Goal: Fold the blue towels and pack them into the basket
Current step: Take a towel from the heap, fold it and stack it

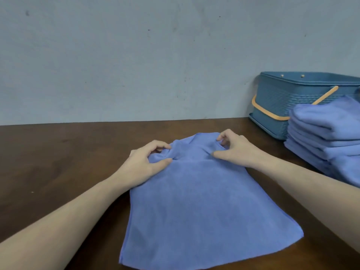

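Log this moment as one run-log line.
step: folding | left hand: pinching towel far edge | right hand: pinching far edge | folded stack: on table, beside basket

You get soft, even, slightly dim light with a cool blue-grey cast and no glare. Shadows under your forearms on the table (58,152) stay faint. The wide lens bends the edges, and the whole picture looks mildly soft and smeared.

Soft blue terry towel (196,195) spread on the tabletop, far edge bunched.
A stack of folded blue towels (327,141) sits at right, just before the teal woven plastic basket (276,96) with orange handles, which stands upright by the wall.
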Demonstrator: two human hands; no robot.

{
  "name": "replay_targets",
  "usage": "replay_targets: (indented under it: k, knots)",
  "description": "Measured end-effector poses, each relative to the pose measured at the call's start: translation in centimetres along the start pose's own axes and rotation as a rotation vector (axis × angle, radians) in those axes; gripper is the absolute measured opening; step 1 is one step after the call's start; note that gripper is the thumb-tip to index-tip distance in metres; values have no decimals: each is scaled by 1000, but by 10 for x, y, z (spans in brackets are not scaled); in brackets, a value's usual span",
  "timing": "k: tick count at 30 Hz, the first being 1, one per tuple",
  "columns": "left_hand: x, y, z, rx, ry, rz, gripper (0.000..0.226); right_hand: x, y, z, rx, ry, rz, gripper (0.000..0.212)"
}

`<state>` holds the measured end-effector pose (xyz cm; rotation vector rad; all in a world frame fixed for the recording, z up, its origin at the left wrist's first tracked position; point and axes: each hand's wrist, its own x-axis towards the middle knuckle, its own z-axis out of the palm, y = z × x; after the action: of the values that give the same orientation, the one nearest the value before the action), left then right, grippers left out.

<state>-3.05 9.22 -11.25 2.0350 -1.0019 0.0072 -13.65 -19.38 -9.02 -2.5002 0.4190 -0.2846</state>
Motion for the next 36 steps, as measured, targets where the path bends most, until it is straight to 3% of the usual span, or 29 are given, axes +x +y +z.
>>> replay_targets:
  k: [2,4,6,9,11,14,17,21,25,29,33,36]
  knots:
    - [1,0,1,57,32,143,10,8,-9,4,-24,2,-83,51]
    - [0,-2,4,164,8,262,9,17,-18,9,-88,-19,-198,46]
    - [-1,-4,5,193,-58,261,22,24,-27,15,-121,-80,-308,34]
    - [-4,-5,4,45,-116,152,39,33,-43,27,-130,-122,-404,36]
    - [-3,-6,4,-14,-107,98,44,39,-56,30,-105,-118,-425,35]
    - [1,-8,6,54,-63,64,32,51,-72,36,-142,-184,-388,13]
    - [2,-11,6,120,-4,59,12,59,-85,47,-245,-245,-290,31]
    - [5,-17,5,117,150,180,12,72,-99,57,-91,-267,-313,9]
    - [9,-20,-4,-84,341,40,24,76,-111,52,242,-271,-315,26]
    - [11,-18,-12,-528,239,-101,23,73,-123,41,386,-464,-295,50]
    - [8,-13,-17,-654,170,-176,27,81,-128,38,436,-465,-266,45]
    - [6,-8,-17,-640,254,-146,26,88,-128,37,394,-401,-261,45]
